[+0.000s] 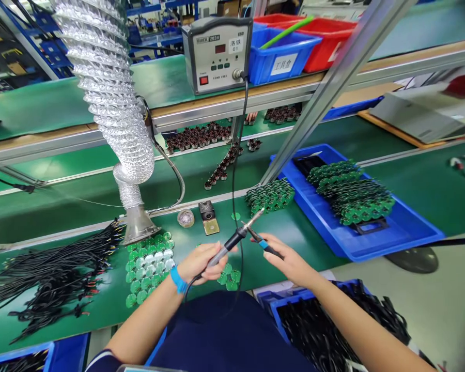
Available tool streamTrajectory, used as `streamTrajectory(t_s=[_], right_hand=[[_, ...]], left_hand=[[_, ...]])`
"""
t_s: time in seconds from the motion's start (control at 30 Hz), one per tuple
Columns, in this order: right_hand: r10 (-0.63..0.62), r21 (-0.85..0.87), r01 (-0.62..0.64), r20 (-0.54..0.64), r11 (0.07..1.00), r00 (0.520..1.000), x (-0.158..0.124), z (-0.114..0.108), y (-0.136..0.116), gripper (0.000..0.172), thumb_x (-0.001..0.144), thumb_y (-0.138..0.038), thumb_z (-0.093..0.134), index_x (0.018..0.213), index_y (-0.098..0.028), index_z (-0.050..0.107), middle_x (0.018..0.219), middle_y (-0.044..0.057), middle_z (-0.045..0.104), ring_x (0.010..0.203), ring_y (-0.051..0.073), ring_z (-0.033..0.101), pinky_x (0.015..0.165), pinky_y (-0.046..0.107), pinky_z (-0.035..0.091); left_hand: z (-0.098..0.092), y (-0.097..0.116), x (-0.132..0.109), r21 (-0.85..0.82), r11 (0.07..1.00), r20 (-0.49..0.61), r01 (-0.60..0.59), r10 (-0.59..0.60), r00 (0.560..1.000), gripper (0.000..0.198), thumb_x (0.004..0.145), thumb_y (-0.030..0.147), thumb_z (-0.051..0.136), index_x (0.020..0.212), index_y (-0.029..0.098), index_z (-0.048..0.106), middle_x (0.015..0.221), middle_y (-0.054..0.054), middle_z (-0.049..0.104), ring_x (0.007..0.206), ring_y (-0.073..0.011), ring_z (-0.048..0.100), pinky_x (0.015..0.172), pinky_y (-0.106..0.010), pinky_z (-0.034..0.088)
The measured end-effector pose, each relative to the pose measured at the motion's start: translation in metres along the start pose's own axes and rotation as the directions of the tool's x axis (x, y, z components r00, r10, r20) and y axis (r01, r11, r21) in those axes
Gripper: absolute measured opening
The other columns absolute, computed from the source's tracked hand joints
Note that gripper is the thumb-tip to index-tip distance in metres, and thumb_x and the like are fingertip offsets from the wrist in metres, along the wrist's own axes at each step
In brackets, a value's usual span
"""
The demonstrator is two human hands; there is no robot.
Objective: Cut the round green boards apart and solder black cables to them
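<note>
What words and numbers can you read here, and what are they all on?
"QUICK 203H": front of the grey control box
"ESD": same box, top right corner
"LEAD FREE": same box, near the bottom
"洛铁 01": white sticker on that box
"工具盒": white label on the blue bin
Too small or blurred: the box's display, the red bin's label.

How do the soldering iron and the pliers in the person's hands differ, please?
The soldering iron is in the left hand, the pliers in the right hand. The iron's handle is grey; the pliers' grips are blue and black. The iron points up and right in the picture, the pliers up and left. Both have metal working ends.
</note>
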State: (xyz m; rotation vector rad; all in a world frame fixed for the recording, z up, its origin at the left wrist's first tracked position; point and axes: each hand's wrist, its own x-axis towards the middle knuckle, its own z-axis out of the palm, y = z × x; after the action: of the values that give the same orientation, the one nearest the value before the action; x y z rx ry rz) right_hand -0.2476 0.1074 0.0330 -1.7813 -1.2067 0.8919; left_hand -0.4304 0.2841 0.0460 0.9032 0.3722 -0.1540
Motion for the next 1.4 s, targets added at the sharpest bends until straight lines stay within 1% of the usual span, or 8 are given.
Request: streamTrajectory(t_s=[0.17,0.43,0.6,0.77,0.93,1.07,1.23,1.4], right_hand=[[0.158,0.095,-0.16,0.029,0.983,0.987,-0.008,0.003,-0.016,0.045,0.084,-0.054,0.04,0.108,-0.019,0.056,0.124,0.012,0.05,0.122,0.024,0.042,0.106,0.041,0.029],[0.185,-0.031,-0.186,-0.037,0.982,0.982,-0.012,0.001,-0.043,0.037,0.084,-0.051,0.037,0.076,-0.02,0.054,0.096,0.008,0.056,0.098,0.022,0.052,0.092,0.038,0.041],[0.148,-0.067,-0.149,-0.025,0.987,0.989,-0.015,-0.001,-0.046,0.035,0.086,-0.048,0.037,0.08,-0.02,0.057,0.094,0.007,0.056,0.092,0.02,0.053,0.086,0.035,0.043],[-0.013,-0.035,0.014,0.014,0.999,1.0,-0.011,0.001,-0.028,0.034,0.086,-0.046,0.039,0.081,-0.018,0.06,0.109,0.01,0.055,0.105,0.022,0.051,0.094,0.037,0.04],[-0.102,-0.009,0.102,0.006,0.995,0.995,-0.007,0.004,-0.015,0.032,0.085,-0.044,0.043,0.094,-0.019,0.061,0.123,0.012,0.049,0.117,0.024,0.045,0.101,0.042,0.034],[0.029,0.003,-0.029,0.007,1.0,1.0,-0.014,0.002,-0.018,0.035,0.086,-0.047,0.041,0.089,-0.018,0.06,0.123,0.011,0.048,0.117,0.023,0.044,0.102,0.039,0.034],[0.088,-0.005,-0.088,0.006,0.996,0.996,-0.022,-0.001,-0.033,0.034,0.087,-0.047,0.039,0.09,-0.019,0.058,0.115,0.01,0.051,0.111,0.021,0.047,0.099,0.036,0.035],[0.078,-0.091,-0.079,-0.019,0.993,0.997,-0.022,-0.006,-0.034,0.032,0.089,-0.043,0.037,0.08,-0.019,0.057,0.103,0.008,0.056,0.098,0.02,0.052,0.091,0.035,0.04]], left_hand=[[0.019,-0.006,-0.003,0.63,0.758,-0.325,-0.169,0.455,0.829,0.04,0.078,0.038,0.06,0.114,0.02,0.06,0.078,0.0,0.046,0.06,-0.008,0.047,0.053,-0.022,0.042],[0.027,-0.029,-0.003,0.93,0.348,-0.213,-0.118,0.773,0.598,0.03,0.083,0.018,0.056,0.11,0.029,0.063,0.081,-0.001,0.045,0.073,-0.0116,0.048,0.066,-0.024,0.043],[0.024,-0.024,-0.011,0.833,0.525,-0.323,-0.173,0.717,0.618,0.027,0.077,0.025,0.064,0.103,0.023,0.066,0.076,-0.001,0.047,0.07,-0.0109,0.048,0.064,-0.024,0.043],[0.004,-0.013,-0.019,0.066,0.998,-0.058,-0.022,0.026,0.998,0.044,0.077,0.049,0.06,0.1,0.012,0.062,0.056,0.005,0.04,0.035,-0.0007,0.026,0.032,-0.014,0.021],[0.006,-0.008,-0.024,-0.134,0.991,0.044,-0.01,0.016,0.999,0.041,0.077,0.047,0.061,0.1,0.013,0.061,0.061,0.005,0.041,0.035,0.0016,0.019,0.031,-0.013,0.012],[0.02,-0.014,-0.023,0.496,0.816,-0.32,-0.296,0.488,0.812,0.034,0.073,0.034,0.068,0.103,0.018,0.064,0.072,0.001,0.048,0.056,-0.006,0.043,0.051,-0.019,0.036],[0.025,-0.03,-0.018,0.932,0.298,-0.145,-0.206,0.828,0.542,0.025,0.082,0.018,0.056,0.102,0.027,0.067,0.077,-0.001,0.047,0.069,-0.0104,0.047,0.062,-0.023,0.039],[0.023,-0.029,-0.019,0.869,0.45,-0.249,-0.208,0.759,0.601,0.022,0.08,0.026,0.06,0.101,0.025,0.067,0.075,-0.002,0.05,0.066,-0.01,0.047,0.06,-0.023,0.039]])
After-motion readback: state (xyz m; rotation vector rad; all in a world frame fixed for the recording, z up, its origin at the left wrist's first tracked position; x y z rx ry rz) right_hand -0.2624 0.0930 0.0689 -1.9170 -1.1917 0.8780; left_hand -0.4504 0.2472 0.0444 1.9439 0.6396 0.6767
